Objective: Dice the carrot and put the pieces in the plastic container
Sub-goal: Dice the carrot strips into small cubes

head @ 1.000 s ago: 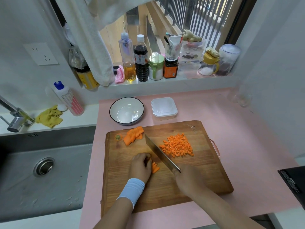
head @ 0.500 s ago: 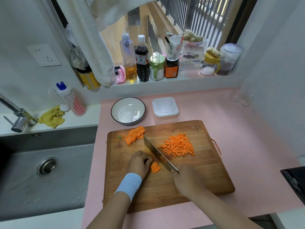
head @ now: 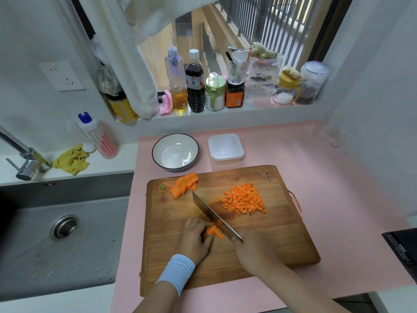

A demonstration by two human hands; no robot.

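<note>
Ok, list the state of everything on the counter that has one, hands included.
left hand: holds carrot strips on the cutting board
right hand: grips knife, blade across the strips
diced carrot: piled on the board
carrot slices: fanned, undiced
plastic container: lid seems on
bowl: empty

No legible text anywhere. Red label on dark sauce bottle [head: 195,83], orange jar [head: 235,98] label, stamped mark on cutting board [head: 266,175], white print on black object [head: 404,251] at right edge: all blurred.
</note>
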